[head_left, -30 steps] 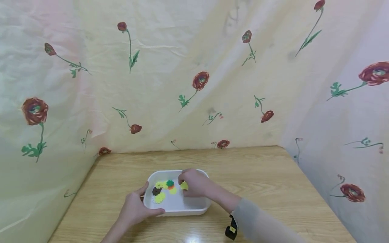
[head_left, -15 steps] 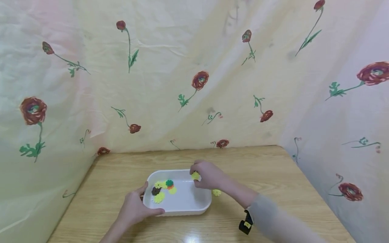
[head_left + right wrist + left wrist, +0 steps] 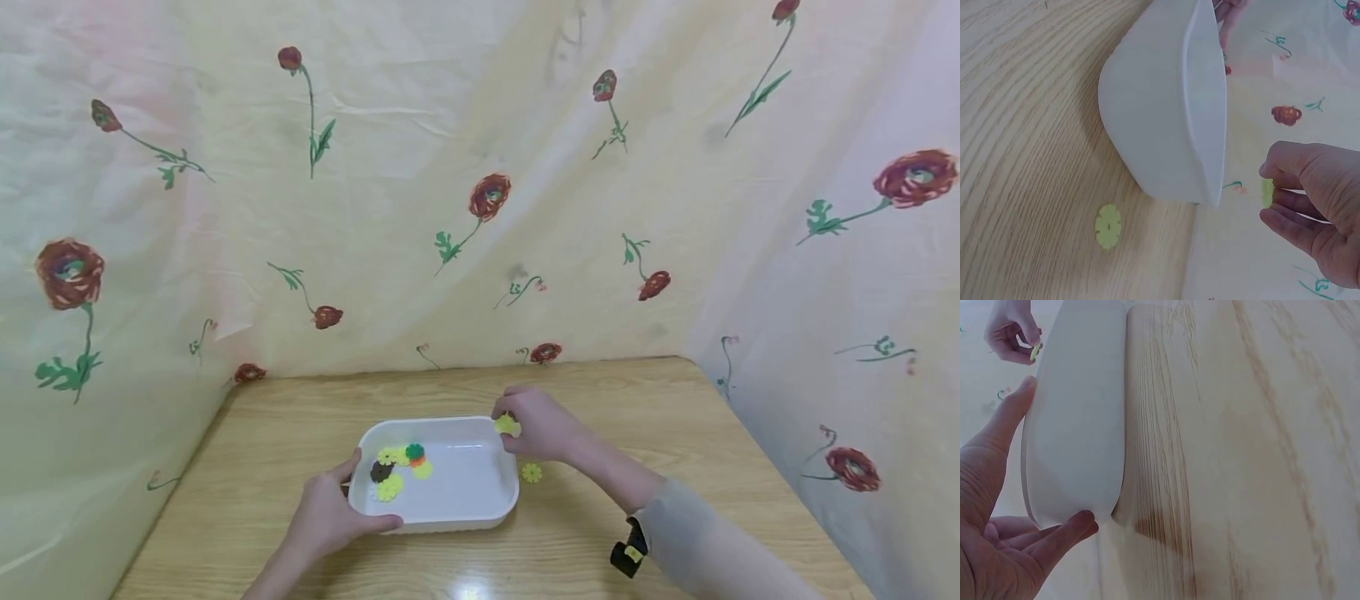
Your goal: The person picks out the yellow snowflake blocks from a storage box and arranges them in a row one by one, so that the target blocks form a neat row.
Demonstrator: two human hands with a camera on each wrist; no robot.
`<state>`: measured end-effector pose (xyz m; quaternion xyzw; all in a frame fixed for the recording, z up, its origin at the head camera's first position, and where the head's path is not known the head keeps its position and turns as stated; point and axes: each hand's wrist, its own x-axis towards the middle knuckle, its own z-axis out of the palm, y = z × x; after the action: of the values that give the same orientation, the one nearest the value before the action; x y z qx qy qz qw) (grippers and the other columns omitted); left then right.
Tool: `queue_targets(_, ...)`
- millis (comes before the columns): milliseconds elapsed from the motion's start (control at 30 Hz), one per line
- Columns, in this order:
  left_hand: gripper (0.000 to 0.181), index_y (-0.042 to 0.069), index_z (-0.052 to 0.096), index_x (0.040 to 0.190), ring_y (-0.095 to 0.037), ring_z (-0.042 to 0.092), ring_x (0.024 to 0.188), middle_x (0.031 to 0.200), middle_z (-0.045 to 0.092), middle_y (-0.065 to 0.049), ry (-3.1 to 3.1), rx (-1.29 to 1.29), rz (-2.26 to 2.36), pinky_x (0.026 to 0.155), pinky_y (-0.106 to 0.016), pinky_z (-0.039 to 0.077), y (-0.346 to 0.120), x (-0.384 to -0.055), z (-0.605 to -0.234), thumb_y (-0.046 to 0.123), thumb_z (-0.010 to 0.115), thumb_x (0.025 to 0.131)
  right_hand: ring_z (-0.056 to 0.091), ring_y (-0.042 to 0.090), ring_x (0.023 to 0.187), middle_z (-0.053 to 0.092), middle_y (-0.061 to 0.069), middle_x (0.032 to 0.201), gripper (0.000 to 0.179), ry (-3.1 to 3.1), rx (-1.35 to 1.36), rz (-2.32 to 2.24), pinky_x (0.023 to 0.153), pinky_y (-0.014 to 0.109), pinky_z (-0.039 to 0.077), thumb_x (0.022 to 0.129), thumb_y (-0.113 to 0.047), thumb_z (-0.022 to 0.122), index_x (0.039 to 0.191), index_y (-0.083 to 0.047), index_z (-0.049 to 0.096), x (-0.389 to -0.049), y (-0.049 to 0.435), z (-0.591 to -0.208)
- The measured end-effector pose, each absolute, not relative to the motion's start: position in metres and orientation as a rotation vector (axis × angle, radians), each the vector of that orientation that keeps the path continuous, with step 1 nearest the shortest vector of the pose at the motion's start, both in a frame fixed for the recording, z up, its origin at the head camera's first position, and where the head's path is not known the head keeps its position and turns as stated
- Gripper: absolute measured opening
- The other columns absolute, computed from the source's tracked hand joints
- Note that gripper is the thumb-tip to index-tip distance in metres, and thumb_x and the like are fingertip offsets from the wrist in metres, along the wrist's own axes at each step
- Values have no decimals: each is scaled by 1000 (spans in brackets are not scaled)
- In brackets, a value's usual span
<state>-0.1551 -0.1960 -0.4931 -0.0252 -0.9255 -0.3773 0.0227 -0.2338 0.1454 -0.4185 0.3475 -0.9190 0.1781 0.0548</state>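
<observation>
A white plastic tub [image 3: 468, 483] stands on the table. My left hand [image 3: 324, 510] grips its left end, thumb along the near rim and fingers at the end wall, also seen in the left wrist view. In the tub's left part lie several flower-shaped snowflake discs: yellow discs [image 3: 389, 488], a brown disc [image 3: 382, 472], a green disc [image 3: 415, 451], and an orange one partly covered. My right hand [image 3: 542, 425] pinches a yellow disc [image 3: 1267, 193] above the tub's back right corner. Another yellow disc [image 3: 1108, 226] lies flat on the table just right of the tub.
The wooden table [image 3: 645, 433] extends around the tub on all sides. Flower-printed cloth [image 3: 420, 208] hangs behind the table and along both sides. A black strap with a small device [image 3: 628, 557] hangs at my right sleeve.
My right hand has lifted out of the tub with the yellow disc and moved right, toward the back right corner. The disc on the table has come into sight. My left hand keeps its grip.
</observation>
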Motion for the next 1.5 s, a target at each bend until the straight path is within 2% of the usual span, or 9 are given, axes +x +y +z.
queue_targets(300, 128, -11, 50, 150, -20, 74, 100, 142, 66, -29, -2856, -74, -1187, 80, -28, 60, -195, -157, -495, 50, 106, 52, 66, 17, 81, 72, 5, 91, 19, -2776, 1007, 568, 71, 23, 55, 83, -9, 86, 100, -3, 81, -235, 158, -421)
queue_targets(533, 128, -12, 50, 150, -19, 74, 98, 141, 66, -28, -2857, -78, -1183, 77, -23, 58, -196, -156, -495, 50, 106, 53, 66, 17, 80, 72, 6, 92, 20, -2791, 982, 589, 69, 21, 55, 81, -7, 83, 100, -2, 80, -234, 167, -426)
queue_targets(800, 129, -11, 49, 150, -20, 74, 101, 142, 66, -28, -2854, -78, -1166, 81, -28, 60, -195, -156, -494, 51, 106, 52, 65, 17, 81, 72, 5, 90, 20, -2779, 975, 577, 69, 21, 54, 79, -4, 81, 99, -1, 80, -232, 176, -429)
queue_targets(1100, 128, -13, 49, 149, -23, 76, 101, 144, 64, -30, -2834, -92, -1204, 80, -29, 62, -195, -155, -495, 49, 106, 53, 67, 19, 82, 75, 7, 93, 21, -2787, 944, 550, 71, 24, 55, 79, -4, 81, 99, -2, 79, -232, 186, -433)
queue_targets(1267, 128, -12, 50, 150, -22, 75, 101, 143, 65, -30, -2833, -87, -1197, 80, -28, 61, -194, -155, -495, 50, 106, 53, 65, 16, 79, 74, 6, 91, 20, -2786, 937, 539, 69, 23, 54, 78, -4, 82, 98, -2, 79, -232, 191, -436)
queue_targets(1500, 128, -12, 49, 150, -25, 76, 104, 142, 65, -30, -2836, -92, -1201, 85, -35, 64, -195, -155, -497, 51, 105, 53, 64, 13, 78, 74, 7, 91, 20, -2796, 923, 552, 68, 21, 53, 79, -4, 82, 99, -1, 79, -231, 196, -441)
